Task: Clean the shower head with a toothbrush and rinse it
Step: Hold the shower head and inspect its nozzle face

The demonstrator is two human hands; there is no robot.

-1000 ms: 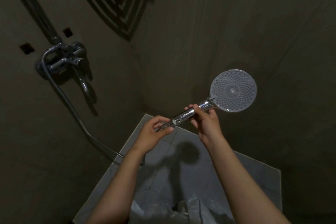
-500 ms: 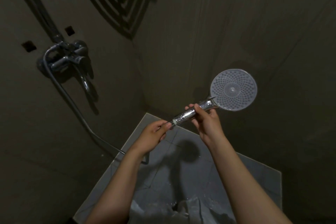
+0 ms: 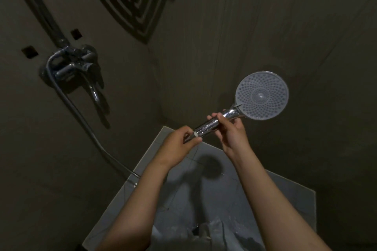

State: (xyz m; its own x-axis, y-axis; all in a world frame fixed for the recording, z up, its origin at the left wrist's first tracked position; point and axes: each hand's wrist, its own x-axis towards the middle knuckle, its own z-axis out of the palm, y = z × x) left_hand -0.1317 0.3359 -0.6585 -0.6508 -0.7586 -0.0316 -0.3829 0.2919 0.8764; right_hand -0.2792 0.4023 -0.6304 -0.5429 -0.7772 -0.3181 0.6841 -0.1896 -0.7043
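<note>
One shower head [image 3: 262, 96], right hand [image 3: 232, 132] mid-handle, left hand [image 3: 177, 146] pinching end

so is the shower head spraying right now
Off: no water streams leave the shower head, held by the right hand and left hand.

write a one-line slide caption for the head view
Right hand grips the shower head by its chrome handle; left hand pinches the fitting at the handle's base.
</note>
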